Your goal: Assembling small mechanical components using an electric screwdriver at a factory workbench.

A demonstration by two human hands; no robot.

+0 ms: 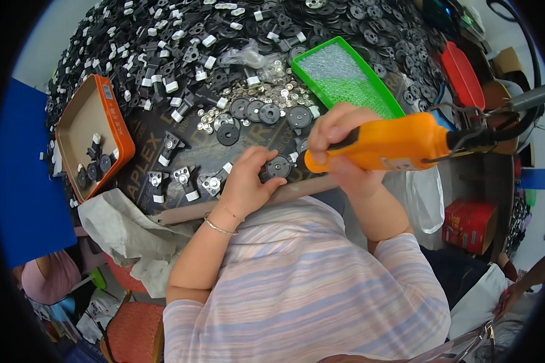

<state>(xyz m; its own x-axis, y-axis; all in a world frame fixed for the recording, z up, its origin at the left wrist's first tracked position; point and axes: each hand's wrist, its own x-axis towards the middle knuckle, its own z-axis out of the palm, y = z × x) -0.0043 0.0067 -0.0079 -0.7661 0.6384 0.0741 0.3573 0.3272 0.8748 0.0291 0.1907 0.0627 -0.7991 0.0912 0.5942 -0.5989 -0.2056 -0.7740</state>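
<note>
My left hand [246,183] grips a round black disc [279,167] between thumb and fingers near the table's front edge. My right hand [351,148] is wrapped round an orange electric screwdriver [399,142], its nose pointing left at the disc's edge. Whether the bit touches is hard to make out. Left of my left hand lie several black brackets with white ends [186,180]. Beyond my hands, loose black discs [269,114] sit beside scattered small silver round parts [292,92]. A green tray [378,97] of small silver screws stands past the screwdriver.
An orange tray [125,142] holding a few black parts stands at the left. A large heap of black and white parts [181,48] covers the far table. A red tray [463,75] and the screwdriver's black cable [527,121] are at the right. Other people show at both edges.
</note>
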